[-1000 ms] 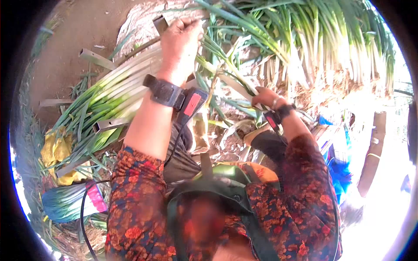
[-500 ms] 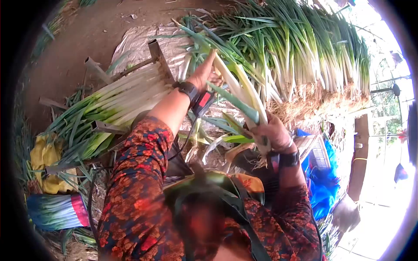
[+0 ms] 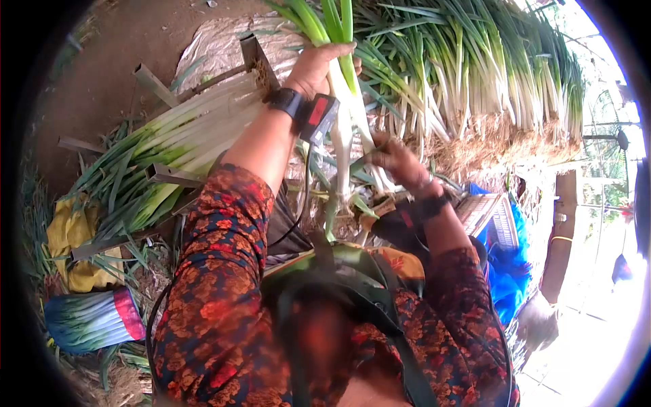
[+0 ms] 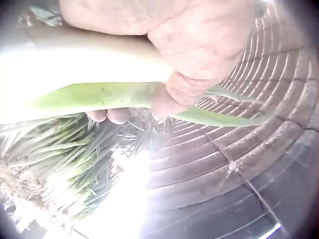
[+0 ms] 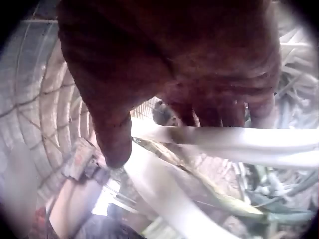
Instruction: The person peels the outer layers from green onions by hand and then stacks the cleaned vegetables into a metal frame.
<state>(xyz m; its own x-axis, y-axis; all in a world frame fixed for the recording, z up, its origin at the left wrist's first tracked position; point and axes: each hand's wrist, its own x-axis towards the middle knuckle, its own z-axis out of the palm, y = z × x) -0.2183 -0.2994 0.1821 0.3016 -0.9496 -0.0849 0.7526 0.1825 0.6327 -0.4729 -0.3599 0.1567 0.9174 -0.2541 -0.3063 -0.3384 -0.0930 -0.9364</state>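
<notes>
My left hand (image 3: 317,70) grips several leeks (image 3: 342,115) around their upper stalks, green leaves above the fist and white stems hanging below. In the left wrist view the fingers of that hand (image 4: 192,55) wrap a pale stem, with a green leaf (image 4: 94,95) beneath it. To the right of the lower stems, my right hand (image 3: 399,163) is blurred, its fingers at the leeks. The right wrist view shows the thumb and fingers of this hand (image 5: 174,74) around pale leek strips (image 5: 249,142); the fingertips are partly hidden behind them.
Leeks (image 3: 183,129) lie in a metal frame (image 3: 258,57) at left. A long row of leeks (image 3: 475,81) with roots stands at upper right. A yellow bag (image 3: 71,237), a wrapped leek bundle (image 3: 91,322), a crate (image 3: 498,217) and blue plastic (image 3: 508,271) surround the person.
The left hand has gone from the frame's side to the held leeks and raised them upright. The right hand, which held their root ends half a second ago, has moved up beside the stems.
</notes>
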